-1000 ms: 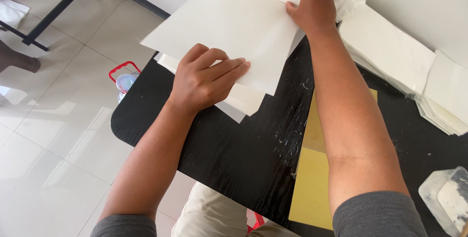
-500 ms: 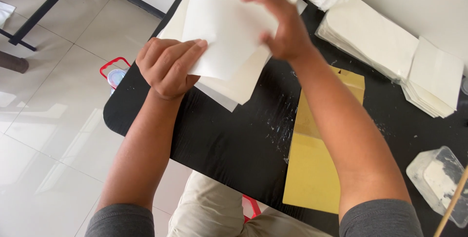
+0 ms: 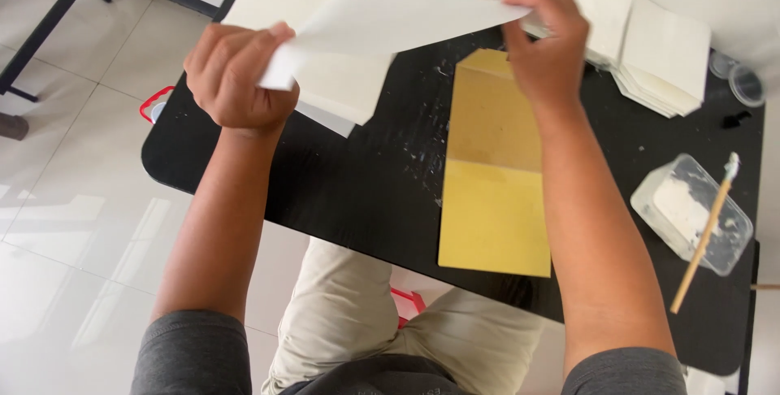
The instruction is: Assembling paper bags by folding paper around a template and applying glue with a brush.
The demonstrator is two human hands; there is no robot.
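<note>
Above matte black table (image 3: 341,192), both hands' fingers pinch a thin, smooth cream paper sheet (image 3: 382,21).

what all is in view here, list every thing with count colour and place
paper sheet: one, cream white, held up between both hands above the table
paper pile: one, cream white, lying on the table under the held sheet
folded paper stacks: two at least, white, far right part of the table
board: one, yellow and tan, flat on the table centre
tub: one, clear with white paste, right side of the table
brush: one, wooden handle, resting across the tub
lids: two, clear, far right edge
table: one, black
left hand: grips the sheet's near end
right hand: grips the sheet's far end
</note>
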